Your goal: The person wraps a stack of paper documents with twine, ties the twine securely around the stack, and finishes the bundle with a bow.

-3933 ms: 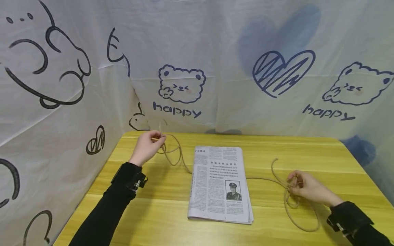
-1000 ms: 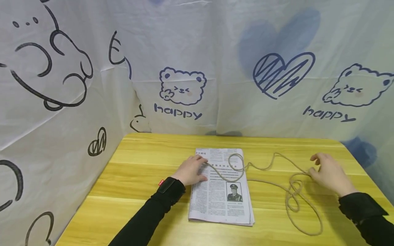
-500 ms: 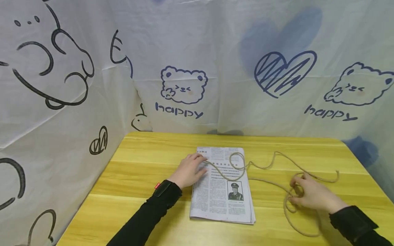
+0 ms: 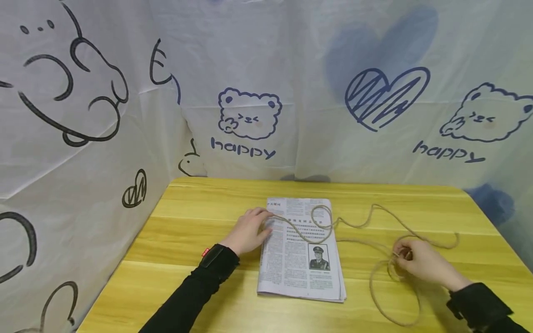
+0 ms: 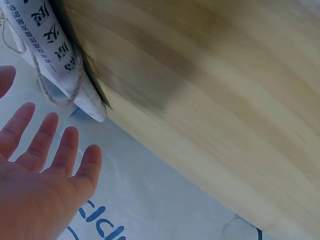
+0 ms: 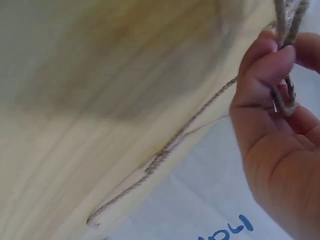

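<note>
A folded newspaper [image 4: 291, 273] lies mid-table, with a portrait photo on its front. Tan twine [image 4: 317, 242] runs across its upper part, loops once, and trails off to the right; another strand emerges from its right side. My left hand [image 4: 246, 231] is at the newspaper's left edge, overlapping it in the head view. In the left wrist view its fingers [image 5: 66, 150] are spread and hold nothing, apart from the newspaper [image 5: 55, 45] and the twine over it. On the right, my right hand [image 4: 426, 266] pinches gathered twine between thumb and fingers, a loop hanging below.
The yellow wood-grain table [image 4: 200, 296] has a back edge close to a white cloth [image 4: 316, 152] with bear and heart drawings. The cloth also rises along the left side. A loose twine end [image 4: 456, 237] lies to the right, beyond my right hand.
My left hand let go of its twine end, which now lies over the newspaper to the right. My right hand came back down to the tangled twine, gripped it, and the loop shifted left.
</note>
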A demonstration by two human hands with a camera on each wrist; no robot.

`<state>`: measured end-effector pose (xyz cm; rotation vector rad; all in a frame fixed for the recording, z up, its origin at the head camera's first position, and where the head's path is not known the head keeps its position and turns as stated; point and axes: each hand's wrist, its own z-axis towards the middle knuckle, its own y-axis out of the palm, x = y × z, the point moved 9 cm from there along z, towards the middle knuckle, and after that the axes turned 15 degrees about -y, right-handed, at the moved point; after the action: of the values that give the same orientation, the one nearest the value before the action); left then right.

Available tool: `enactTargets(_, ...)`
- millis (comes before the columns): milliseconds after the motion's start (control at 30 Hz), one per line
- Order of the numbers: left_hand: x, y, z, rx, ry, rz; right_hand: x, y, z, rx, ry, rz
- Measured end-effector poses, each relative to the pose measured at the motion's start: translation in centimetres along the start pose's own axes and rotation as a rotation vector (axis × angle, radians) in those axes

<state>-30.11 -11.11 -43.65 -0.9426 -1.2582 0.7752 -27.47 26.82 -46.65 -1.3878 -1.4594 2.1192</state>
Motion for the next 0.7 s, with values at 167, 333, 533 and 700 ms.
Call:
enactTargets(167,-1.2,-0.5,-0.3,0.002,-0.039,-0.046,-1.2,-1.0,0.3,0.058,0.014,0.152)
enactTargets(333,-2.4,-0.8,-0.5,-0.016,-0.091,-0.089,-2.2,-1.8,1.2,0.095,0.092,0.333)
enactTargets(533,-3.3,-1.3,-0.7,-0.022,-0.136,-0.115,-5.0,-1.1,3.4,0.149,0.106,0.676)
enactTargets(700,-3.3,-1.5,-0.7,-0.028,-0.14,-0.126,-8.1,0.4,6.5,0.128,-0.016,0.9)
